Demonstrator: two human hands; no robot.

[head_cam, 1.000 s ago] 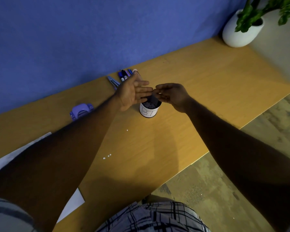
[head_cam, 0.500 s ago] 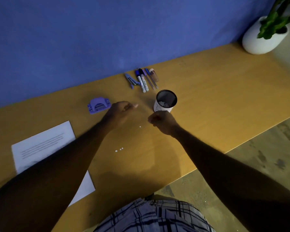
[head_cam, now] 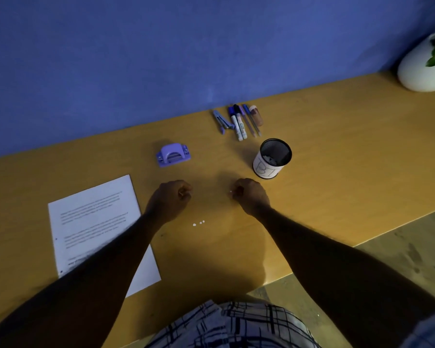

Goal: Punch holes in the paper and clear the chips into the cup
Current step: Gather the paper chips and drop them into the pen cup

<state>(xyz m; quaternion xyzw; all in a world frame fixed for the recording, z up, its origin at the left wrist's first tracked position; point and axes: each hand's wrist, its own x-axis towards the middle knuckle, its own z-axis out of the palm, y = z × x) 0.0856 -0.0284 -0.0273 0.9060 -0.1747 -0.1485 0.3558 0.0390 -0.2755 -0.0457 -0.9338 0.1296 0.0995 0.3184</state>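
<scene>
Orange-brown wooden worktop ran under a blue wall along its far edge, and its near edge slanted off toward the right. I saw both hands low over the middle, apart, with open wood between them. The left hand was curled into a loose fist with nothing showing in it. The right hand was curled too, its fingertips touching a single white paper chip; I could not tell whether they pinched it. Three more white paper chips lay in a short row nearer the near edge, between the forearms. The black mesh cup with a white paper label stood upright just beyond the right hand. A lilac plastic hole punch sat beyond the left hand. The printed white paper sheet lay toward the left, partly under the left forearm. Several pens and markers lined the far edge, and a white round vase stood at the far right corner.
</scene>
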